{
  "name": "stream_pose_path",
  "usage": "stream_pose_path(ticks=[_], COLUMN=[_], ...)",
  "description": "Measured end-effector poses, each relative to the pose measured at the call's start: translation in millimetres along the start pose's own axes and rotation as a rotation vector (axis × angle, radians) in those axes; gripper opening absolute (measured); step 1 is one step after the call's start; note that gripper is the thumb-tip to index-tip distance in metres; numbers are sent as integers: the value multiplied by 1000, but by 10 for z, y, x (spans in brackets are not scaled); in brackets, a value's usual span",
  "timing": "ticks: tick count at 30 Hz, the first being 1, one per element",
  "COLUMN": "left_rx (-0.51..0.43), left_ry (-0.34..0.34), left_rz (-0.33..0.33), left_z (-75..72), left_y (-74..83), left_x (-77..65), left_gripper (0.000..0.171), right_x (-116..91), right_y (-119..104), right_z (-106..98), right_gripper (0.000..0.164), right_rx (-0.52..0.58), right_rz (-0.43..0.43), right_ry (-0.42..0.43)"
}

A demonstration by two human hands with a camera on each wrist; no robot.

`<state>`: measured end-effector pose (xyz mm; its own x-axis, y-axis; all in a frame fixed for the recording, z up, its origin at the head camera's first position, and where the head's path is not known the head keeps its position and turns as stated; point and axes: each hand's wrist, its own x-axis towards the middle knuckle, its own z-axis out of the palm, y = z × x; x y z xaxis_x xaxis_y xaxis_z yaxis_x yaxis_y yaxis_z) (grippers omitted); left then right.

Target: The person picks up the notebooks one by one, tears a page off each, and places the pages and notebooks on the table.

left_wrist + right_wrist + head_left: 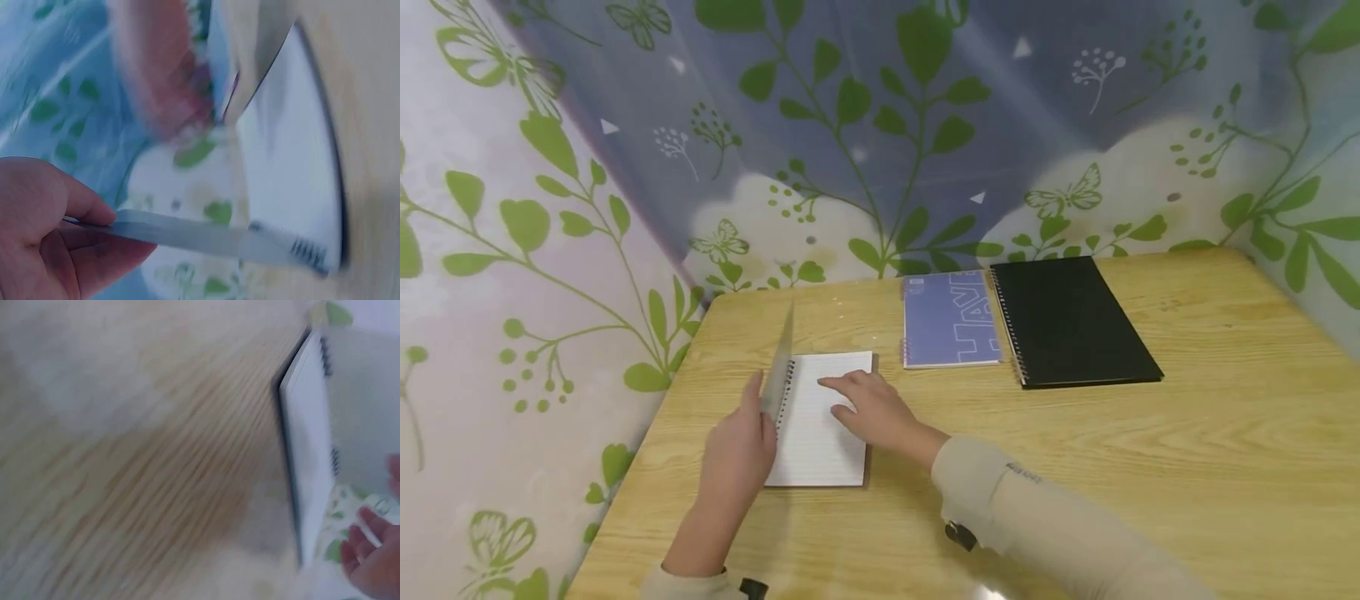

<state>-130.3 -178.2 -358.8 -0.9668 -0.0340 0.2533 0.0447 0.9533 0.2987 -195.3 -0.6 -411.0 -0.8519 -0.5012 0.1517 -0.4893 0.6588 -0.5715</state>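
A spiral notebook (823,425) lies on the table, turned to a white lined page. Its cover (780,354) stands nearly upright on the black coil at the left side. My left hand (735,454) pinches the edge of this cover between thumb and fingers, as the left wrist view also shows. Over the lined page is my right hand (877,408), index finger extended toward the coil and nothing held in it. In the left wrist view, the right hand (165,69) is blurred beyond the notebook.
A purple spiral notebook (947,321) with large outlined letters lies to the right, beside a larger black spiral book (1071,325). The wooden table (1150,467) meets walls covered in leaf and butterfly prints at the back and left.
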Motion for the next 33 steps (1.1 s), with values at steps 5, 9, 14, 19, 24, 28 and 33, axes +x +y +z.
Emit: stream_pose_path(ticks=[5, 9, 14, 19, 24, 28, 33], left_rx=[21, 145, 173, 90, 49, 18, -28], left_ry=[3, -90, -256, -358, -362, -387, -418], left_rz=[-84, -148, -235, -298, -286, -291, -274], left_z=[-212, -246, -102, 136, 339, 388, 371], left_y=[-442, -815, -1187, -1498, -1642, -1675, -1666], left_x=[38, 72, 137, 130, 127, 120, 139], left_gripper=[56, 67, 88, 91, 89, 89, 82], right_x=[16, 53, 140, 181, 204, 228, 267], right_y=[296, 421, 473, 494, 483, 483, 512], right_z=[105, 155, 122, 108, 100, 113, 108], right_gripper=[54, 63, 62, 62, 65, 68, 77], right_rx=[-194, -199, -195, -213, -239, -256, -268], right_rz=[102, 114, 120, 118, 113, 144, 177], right_ry=[-144, -180, -161, -177, -167, -181, -217])
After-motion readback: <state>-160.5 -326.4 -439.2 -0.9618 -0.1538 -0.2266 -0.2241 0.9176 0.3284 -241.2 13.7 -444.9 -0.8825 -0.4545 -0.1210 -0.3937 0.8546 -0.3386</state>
